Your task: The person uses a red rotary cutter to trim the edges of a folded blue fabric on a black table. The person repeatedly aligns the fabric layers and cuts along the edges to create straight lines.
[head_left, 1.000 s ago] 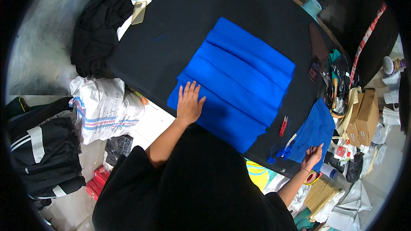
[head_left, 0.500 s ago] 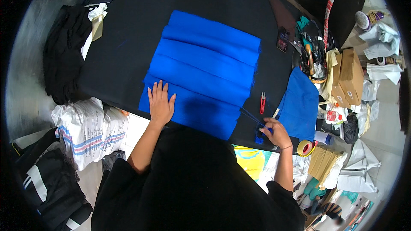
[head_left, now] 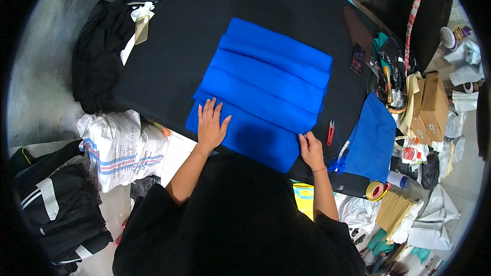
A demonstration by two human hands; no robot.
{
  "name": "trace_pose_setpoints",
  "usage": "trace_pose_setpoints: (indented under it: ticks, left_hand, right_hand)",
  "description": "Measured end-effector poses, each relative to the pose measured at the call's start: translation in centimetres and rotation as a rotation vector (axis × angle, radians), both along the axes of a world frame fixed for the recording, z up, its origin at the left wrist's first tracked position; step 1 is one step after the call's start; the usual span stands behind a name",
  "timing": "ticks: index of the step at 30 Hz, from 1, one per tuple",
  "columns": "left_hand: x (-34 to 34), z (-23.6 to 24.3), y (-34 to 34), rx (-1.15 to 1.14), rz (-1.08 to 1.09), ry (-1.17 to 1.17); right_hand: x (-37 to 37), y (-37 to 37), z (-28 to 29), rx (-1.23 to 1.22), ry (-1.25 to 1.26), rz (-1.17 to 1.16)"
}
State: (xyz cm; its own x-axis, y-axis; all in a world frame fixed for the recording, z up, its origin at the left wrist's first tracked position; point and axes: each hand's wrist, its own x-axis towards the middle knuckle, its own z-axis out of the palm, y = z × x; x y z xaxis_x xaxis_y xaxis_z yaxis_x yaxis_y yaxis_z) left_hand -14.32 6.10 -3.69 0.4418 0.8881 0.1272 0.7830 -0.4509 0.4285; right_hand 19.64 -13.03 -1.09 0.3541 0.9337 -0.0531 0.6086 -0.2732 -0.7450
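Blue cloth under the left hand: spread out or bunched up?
Spread out: the blue cloth lies broad on the black tabletop, creases crossing it, left hand flat on it.

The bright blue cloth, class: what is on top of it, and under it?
The left hand rests palm-down on the bright blue cloth; the right hand is at its edge. Black tabletop shows around it; what lies directly beneath is hidden.
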Motion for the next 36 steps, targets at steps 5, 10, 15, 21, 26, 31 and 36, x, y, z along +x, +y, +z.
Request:
trace_pose_setpoints:
  ticks: [5,10,15,21,26,31,36]
  left_hand:
    - [-1.9,0.5,0.9,0.113,0.203,-0.270]
    - [-4.4,0.5,2.6,0.020,0.440,-0.023]
    - [-4.0,1.8,4.0,-0.319,0.555,-0.182]
    - [-5.8,-1.0,5.0,-0.328,0.552,-0.385]
    - [-4.2,2.1,4.5,-0.178,0.493,-0.276]
    - [-4.5,3.2,4.4,0.065,0.280,-0.107]
    - [-4.8,3.2,4.7,0.043,0.175,-0.029]
  right_hand:
    - [-2.0,0.4,-1.2,-0.004,-0.269,0.101]
    - [-2.3,0.3,-1.6,-0.026,-0.297,0.080]
    - [-2.3,0.3,-2.0,-0.045,-0.311,0.059]
    - [-2.3,0.4,-2.1,-0.028,-0.325,0.062]
    - [-2.1,0.4,-2.4,-0.012,-0.336,0.050]
    - [-2.1,0.5,-2.2,-0.021,-0.331,0.057]
    - [-2.1,0.7,-1.9,-0.023,-0.332,0.062]
